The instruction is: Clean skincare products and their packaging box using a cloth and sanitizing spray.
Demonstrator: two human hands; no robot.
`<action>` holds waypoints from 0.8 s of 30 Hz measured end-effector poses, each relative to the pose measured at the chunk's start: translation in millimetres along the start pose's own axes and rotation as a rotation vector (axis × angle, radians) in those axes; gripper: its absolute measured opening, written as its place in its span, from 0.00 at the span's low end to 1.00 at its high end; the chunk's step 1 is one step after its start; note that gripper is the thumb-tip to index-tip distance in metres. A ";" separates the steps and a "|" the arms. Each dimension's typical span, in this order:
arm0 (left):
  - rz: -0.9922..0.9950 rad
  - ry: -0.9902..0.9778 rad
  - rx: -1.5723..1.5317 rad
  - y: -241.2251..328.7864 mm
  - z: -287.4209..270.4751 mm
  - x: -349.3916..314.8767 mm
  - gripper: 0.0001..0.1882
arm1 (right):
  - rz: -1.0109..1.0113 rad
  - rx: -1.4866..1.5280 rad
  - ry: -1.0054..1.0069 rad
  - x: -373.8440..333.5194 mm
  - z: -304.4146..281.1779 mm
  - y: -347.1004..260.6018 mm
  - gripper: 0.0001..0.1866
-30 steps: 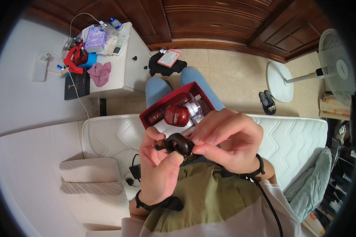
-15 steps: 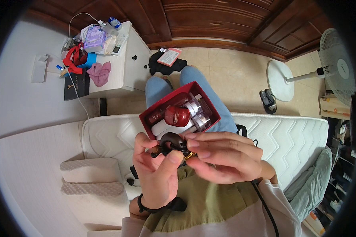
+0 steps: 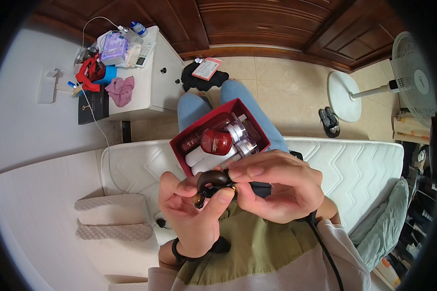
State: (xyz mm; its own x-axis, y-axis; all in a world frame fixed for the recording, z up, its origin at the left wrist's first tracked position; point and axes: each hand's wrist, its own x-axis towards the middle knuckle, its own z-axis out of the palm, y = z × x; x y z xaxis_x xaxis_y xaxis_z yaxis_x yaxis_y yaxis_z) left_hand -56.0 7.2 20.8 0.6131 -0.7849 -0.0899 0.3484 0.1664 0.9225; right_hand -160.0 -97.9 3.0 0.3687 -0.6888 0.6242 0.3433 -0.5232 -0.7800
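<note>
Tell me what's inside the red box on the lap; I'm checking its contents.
The red box holds a round red jar, white tubes and silver-capped bottles. Its near end is hidden by the hands.

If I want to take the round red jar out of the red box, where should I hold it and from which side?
Grip the round red jar by its domed top, coming from above. It lies on the white tubes in the open red box, its upper half exposed, while bottles crowd its sides.
</note>
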 end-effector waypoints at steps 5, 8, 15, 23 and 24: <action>-0.013 -0.011 -0.071 1.6 0.4 1.6 0.20 | 0.032 0.038 0.024 -2.5 0.4 -0.8 0.17; -0.018 -0.009 -0.070 -0.8 -1.3 1.5 0.20 | 0.059 0.085 0.040 -2.6 2.1 -0.7 0.17; -0.032 0.028 -0.064 -4.4 0.8 2.0 0.19 | 0.051 0.016 0.113 -5.0 13.4 0.2 0.17; -0.179 0.014 -0.131 4.8 0.2 10.8 0.19 | 0.168 -0.015 -0.134 -1.4 6.3 2.2 0.24; -0.213 0.007 -0.162 4.8 -0.7 12.5 0.19 | 0.167 -0.014 -0.135 1.3 2.8 3.8 0.24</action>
State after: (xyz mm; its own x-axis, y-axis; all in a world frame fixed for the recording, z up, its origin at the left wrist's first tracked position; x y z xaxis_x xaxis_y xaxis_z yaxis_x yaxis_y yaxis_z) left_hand -46.1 -1.4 23.9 0.5185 -0.8082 -0.2793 0.5792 0.0917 0.8100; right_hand -155.7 -99.4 1.0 0.5319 -0.6940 0.4853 0.2555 -0.4149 -0.8733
